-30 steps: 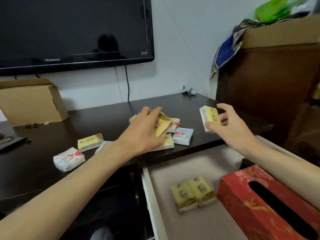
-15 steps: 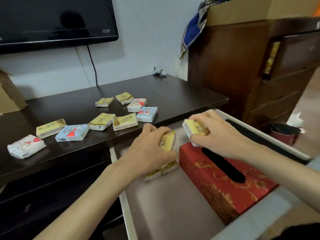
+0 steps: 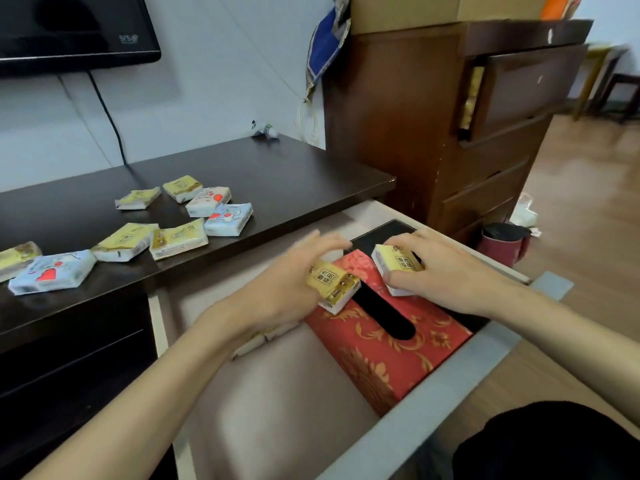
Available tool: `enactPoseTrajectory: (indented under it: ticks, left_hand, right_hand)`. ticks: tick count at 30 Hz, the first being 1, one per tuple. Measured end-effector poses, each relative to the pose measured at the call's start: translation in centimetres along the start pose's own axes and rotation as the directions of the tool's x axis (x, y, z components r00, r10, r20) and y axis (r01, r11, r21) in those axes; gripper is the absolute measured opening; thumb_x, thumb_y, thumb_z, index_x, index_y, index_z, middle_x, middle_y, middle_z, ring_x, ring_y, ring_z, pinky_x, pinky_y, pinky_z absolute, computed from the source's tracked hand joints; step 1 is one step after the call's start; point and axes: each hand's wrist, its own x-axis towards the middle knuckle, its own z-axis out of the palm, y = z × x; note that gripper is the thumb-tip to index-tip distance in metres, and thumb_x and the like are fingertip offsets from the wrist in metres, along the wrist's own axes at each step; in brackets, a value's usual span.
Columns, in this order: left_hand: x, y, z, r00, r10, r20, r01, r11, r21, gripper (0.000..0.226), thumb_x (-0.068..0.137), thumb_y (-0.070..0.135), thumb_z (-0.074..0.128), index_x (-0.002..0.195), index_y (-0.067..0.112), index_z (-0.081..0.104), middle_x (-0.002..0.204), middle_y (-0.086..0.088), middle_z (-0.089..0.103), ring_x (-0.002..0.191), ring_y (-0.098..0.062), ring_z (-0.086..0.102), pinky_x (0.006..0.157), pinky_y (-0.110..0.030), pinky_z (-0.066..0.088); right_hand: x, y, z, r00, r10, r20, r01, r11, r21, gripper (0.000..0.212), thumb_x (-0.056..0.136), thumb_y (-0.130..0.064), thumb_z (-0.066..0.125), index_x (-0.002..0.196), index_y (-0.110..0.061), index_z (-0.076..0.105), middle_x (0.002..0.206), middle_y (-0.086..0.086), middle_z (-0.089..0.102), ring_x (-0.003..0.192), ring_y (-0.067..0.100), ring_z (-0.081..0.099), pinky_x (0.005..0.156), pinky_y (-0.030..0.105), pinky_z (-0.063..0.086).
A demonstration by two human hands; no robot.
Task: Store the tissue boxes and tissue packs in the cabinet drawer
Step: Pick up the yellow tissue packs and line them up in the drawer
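the tissue box [image 3: 388,337] is red with a gold floral pattern and a black slot. two held tissue packs [image 3: 334,284] [image 3: 398,268] are yellow with white edges. on the dark brown cabinet top [image 3: 294,174], some packs are yellow [image 3: 124,241], others pale blue [image 3: 52,271] or white [image 3: 207,200] with red hearts. the drawer [image 3: 277,393] is beige inside.

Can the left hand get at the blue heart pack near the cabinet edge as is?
Probably not yet: the left hand is holding a yellow pack over the red tissue box. The way to the blue heart pack looks clear.
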Motion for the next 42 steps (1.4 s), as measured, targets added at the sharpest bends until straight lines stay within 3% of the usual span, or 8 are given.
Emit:
enactPoseTrajectory:
  ticks: [4,8,13,20,26,30,34,42]
  left_hand:
    - [-0.7,0.3,-0.7,0.941,-0.134,-0.311,0.209,0.953,0.221,0.053,0.085,0.032,0.054,0.137,0.028,0.048,0.142,0.008,0.048,0.134,-0.014,0.038,0.105,-0.037,0.036]
    - [-0.7,0.8,1.7,0.943,-0.262,-0.204,0.326,0.843,0.428,0.083,0.066,0.086,0.04,0.127,0.031,0.048,0.122,0.009,0.051,0.119,-0.016,0.046,0.078,-0.037,0.036]
    - [0.4,0.2,2.2,0.967,-0.211,-0.145,0.25,0.903,0.349,0.089,0.071,0.063,0.067,0.145,0.025,0.036,0.139,0.003,0.052,0.128,-0.019,0.046,0.095,-0.031,0.039]
    - [-1.4,0.0,-1.1,0.965,-0.26,-0.028,0.26,0.941,0.215,0.101,0.072,0.05,0.078,0.154,0.019,0.028,0.149,0.0,0.047,0.132,-0.016,0.045,0.095,-0.019,0.032]
    - [-6.2,-1.9,-3.8,0.923,-0.384,0.009,0.383,0.922,0.06,0.054,0.066,0.051,0.085,0.109,0.024,0.066,0.105,0.004,0.071,0.099,-0.013,0.065,0.089,-0.038,0.054]
    - [-8.8,-3.4,-1.3,0.93,-0.366,-0.026,0.353,0.876,0.329,0.079,0.055,0.074,0.071,0.119,0.029,0.057,0.11,0.013,0.053,0.1,-0.008,0.054,0.089,-0.032,0.049]
    - [-11.1,-5.1,0.6,0.966,-0.251,-0.06,0.247,0.833,0.494,0.077,0.061,0.08,0.061,0.12,0.031,0.053,0.108,0.012,0.04,0.104,-0.01,0.039,0.088,-0.034,0.048]
    - [-11.4,-6.2,1.3,0.972,-0.227,-0.055,0.22,0.811,0.542,0.072,0.071,0.074,0.059,0.123,0.024,0.054,0.113,0.009,0.042,0.108,-0.012,0.036,0.081,-0.031,0.046]
  right_hand:
    - [0.5,-0.6,0.0,0.999,-0.029,0.015,0.029,1.0,-0.007,0.055,0.086,-0.06,0.064,0.136,-0.041,0.052,0.127,-0.011,0.05,0.109,0.012,0.056,0.091,0.042,0.052]
    - [1.3,-0.6,0.2,0.997,-0.073,0.022,0.074,0.997,-0.037,0.072,0.082,-0.071,0.063,0.144,-0.036,0.05,0.139,-0.009,0.048,0.12,0.016,0.054,0.097,0.043,0.049]
    - [1.5,1.3,-0.3,0.978,-0.143,0.154,0.13,0.988,0.088,0.097,0.072,-0.073,0.076,0.154,-0.037,0.038,0.137,-0.018,0.046,0.107,0.0,0.055,0.074,0.017,0.044]
    - [1.6,1.3,-1.0,0.97,-0.22,0.107,0.166,0.914,0.37,0.071,0.06,-0.06,0.086,0.12,-0.071,0.05,0.102,-0.012,0.074,0.093,0.007,0.071,0.072,0.031,0.061]
    - [2.6,-3.3,0.0,0.894,-0.382,0.235,0.204,0.813,0.545,0.074,0.061,-0.043,0.091,0.123,-0.062,0.055,0.108,-0.013,0.077,0.1,0.008,0.075,0.078,0.031,0.063]
    - [3.2,-6.5,2.1,0.839,-0.475,0.266,0.424,0.876,0.23,0.073,0.067,-0.051,0.087,0.131,-0.049,0.052,0.12,-0.022,0.061,0.114,0.002,0.061,0.09,0.035,0.058]
    - [4.1,-8.5,4.4,0.74,-0.585,0.332,0.655,0.739,-0.158,0.078,0.066,-0.073,0.071,0.134,-0.044,0.048,0.119,-0.022,0.041,0.116,0.005,0.038,0.086,0.025,0.042]
    - [4.3,-9.9,5.9,0.72,-0.565,0.403,0.694,0.584,-0.421,0.088,0.068,-0.082,0.058,0.143,-0.039,0.046,0.123,-0.017,0.043,0.102,0.004,0.017,0.099,0.031,0.015]
